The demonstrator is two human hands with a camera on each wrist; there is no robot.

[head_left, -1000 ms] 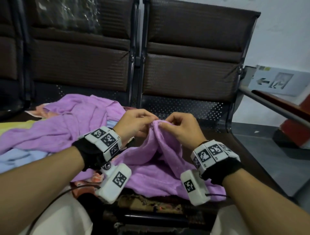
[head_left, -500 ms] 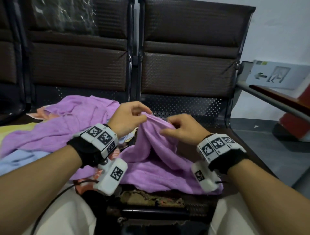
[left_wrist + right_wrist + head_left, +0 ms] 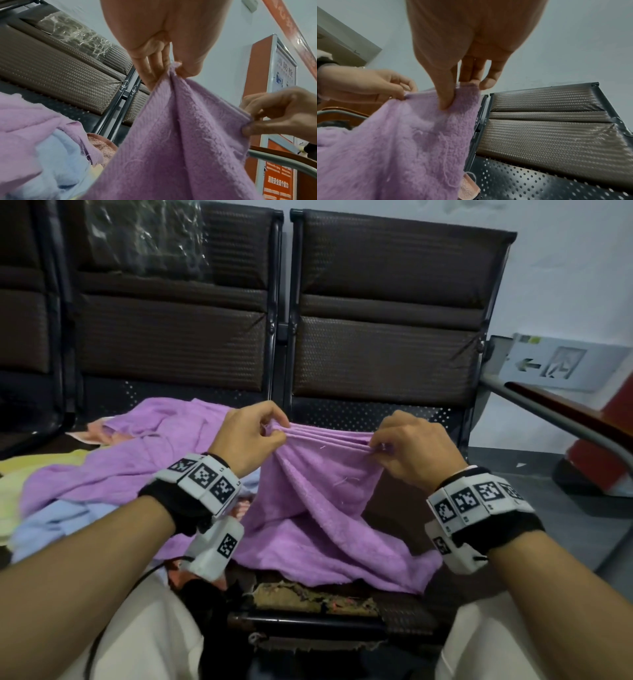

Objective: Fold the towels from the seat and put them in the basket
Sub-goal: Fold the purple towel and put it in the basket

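We pinch the top edge of a purple towel [image 3: 318, 508] with our left hand [image 3: 248, 436] and right hand [image 3: 416, 448], stretching it taut above the seat [image 3: 404, 607] while its lower half drapes there. It looks like an early step: no fold is made yet, and no basket is in view. Farther left, a heap of towels [image 3: 78, 484] in purple, blue and yellow waits. Behind stand brown padded chair backs [image 3: 383, 316], a pale wall [image 3: 565, 268] and a floor-level exit sign [image 3: 561, 362].
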